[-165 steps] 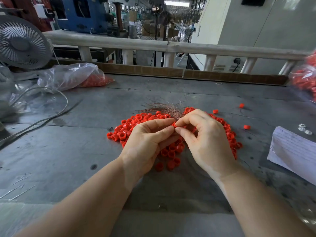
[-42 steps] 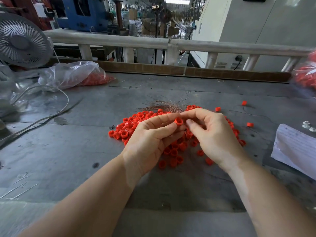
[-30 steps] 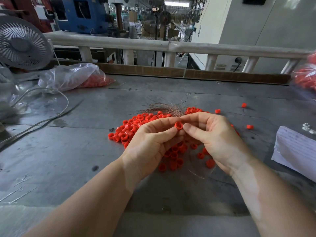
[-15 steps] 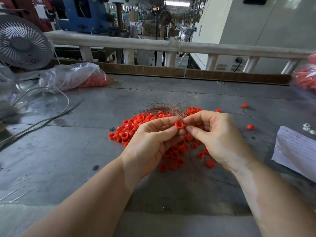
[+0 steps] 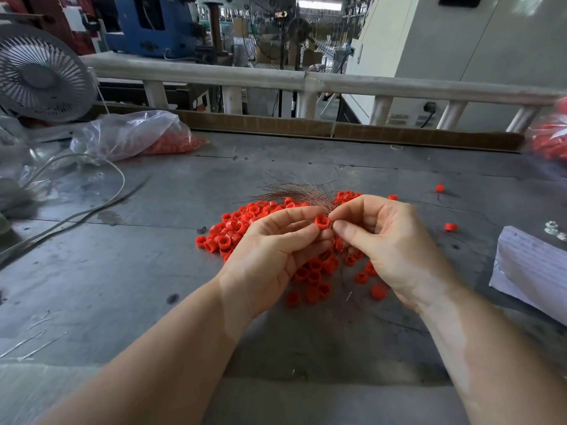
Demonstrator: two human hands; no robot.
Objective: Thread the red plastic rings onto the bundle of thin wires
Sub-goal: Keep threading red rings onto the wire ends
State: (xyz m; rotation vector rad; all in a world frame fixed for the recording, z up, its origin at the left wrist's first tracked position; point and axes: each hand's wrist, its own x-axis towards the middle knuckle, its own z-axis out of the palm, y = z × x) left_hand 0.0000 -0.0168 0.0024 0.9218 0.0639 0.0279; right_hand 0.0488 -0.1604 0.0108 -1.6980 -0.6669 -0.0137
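Right, wide grey table (image 5: 116, 271) filling the frame, and at its centre a big loose pile of red rings (image 5: 242, 228), spilling below and between the hands, with a few strays off to the right. Up at the upper left sits a clear bag (image 5: 129, 136) with more red pieces inside, so by my reckoning this job is barely dented: plenty left to thread. How many rings already sit on the wires I can't tell, the hands cover that stretch.

Behind the pile, just above centre, the bundle of thin wires (image 5: 294, 193) fans out towards the left, its gathered end running down into the hands.

Now the left hand (image 5: 270, 256): thumb and curled fingers pinching a single red ring (image 5: 322, 222), its opening turned up towards the camera. Right beside it the right hand (image 5: 386, 240), fingers curled in tight, forefinger and thumb closed on the gathered end of the wires, touching that ring. Looks like the feed-in step, wire tips meeting the hole, not yet clearly through.
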